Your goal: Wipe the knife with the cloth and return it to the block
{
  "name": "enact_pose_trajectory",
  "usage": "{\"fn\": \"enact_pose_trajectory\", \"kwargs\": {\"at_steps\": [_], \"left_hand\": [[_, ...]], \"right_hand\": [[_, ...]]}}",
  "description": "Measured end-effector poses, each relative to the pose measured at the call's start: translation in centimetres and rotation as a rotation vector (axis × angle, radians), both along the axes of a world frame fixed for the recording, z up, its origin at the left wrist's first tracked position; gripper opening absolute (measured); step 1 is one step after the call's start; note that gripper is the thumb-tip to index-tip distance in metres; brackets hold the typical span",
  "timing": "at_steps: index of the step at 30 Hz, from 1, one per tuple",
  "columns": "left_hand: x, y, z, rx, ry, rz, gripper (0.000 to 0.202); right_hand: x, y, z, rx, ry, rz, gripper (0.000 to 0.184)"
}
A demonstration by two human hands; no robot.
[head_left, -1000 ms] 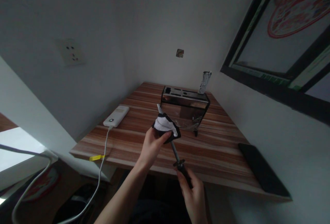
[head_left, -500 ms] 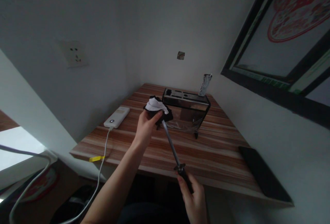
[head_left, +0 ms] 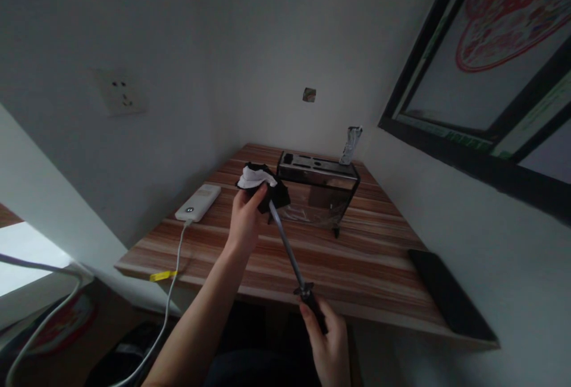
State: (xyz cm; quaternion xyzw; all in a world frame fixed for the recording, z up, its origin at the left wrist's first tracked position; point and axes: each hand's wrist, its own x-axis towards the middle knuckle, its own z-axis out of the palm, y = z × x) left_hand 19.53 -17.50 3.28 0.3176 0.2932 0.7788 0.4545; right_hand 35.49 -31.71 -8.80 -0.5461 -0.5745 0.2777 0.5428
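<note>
The slim grey rod (head_left: pixel 286 244) looks straight, smooth and metallic, with a small dark crosspiece (head_left: pixel 304 289) where it meets its black handle (head_left: pixel 312 304). Its far end runs up to a soft, rumpled cloth (head_left: pixel 277 194), black with a bunched white part, and is hidden there. From where I stand, the left hand (head_left: pixel 244 219) is clamped on that cloth, thumb pressed over it; the right hand (head_left: pixel 328 339), nearer the body, is closed round the handle. The hands are apart, the rod slanting between them. Beyond them sits a box-like stand (head_left: pixel 316 167) with a slotted top; left of them lies a white, round-cornered device (head_left: pixel 198 201), both on a striped wood-grain table (head_left: pixel 357 280).
</note>
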Motion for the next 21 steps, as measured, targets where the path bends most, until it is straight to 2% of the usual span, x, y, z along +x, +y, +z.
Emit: {"fn": "enact_pose_trajectory", "kwargs": {"at_steps": [5,12,21], "left_hand": [[-0.3,-0.6,-0.4,-0.03,0.016,-0.071,0.03],[0.3,-1.8,-1.9,-0.057,0.107,-0.055,0.029],[2.4,-4.3,-3.7,-0.095,0.212,-0.168,0.03]], "right_hand": [[-0.3,-0.2,-0.1,-0.02,0.017,0.031,0.028],[0.3,-0.3,-1.6,-0.063,0.014,0.057,0.031],[-0.5,-0.4,0.1,-0.052,0.09,-0.044,0.041]]}}
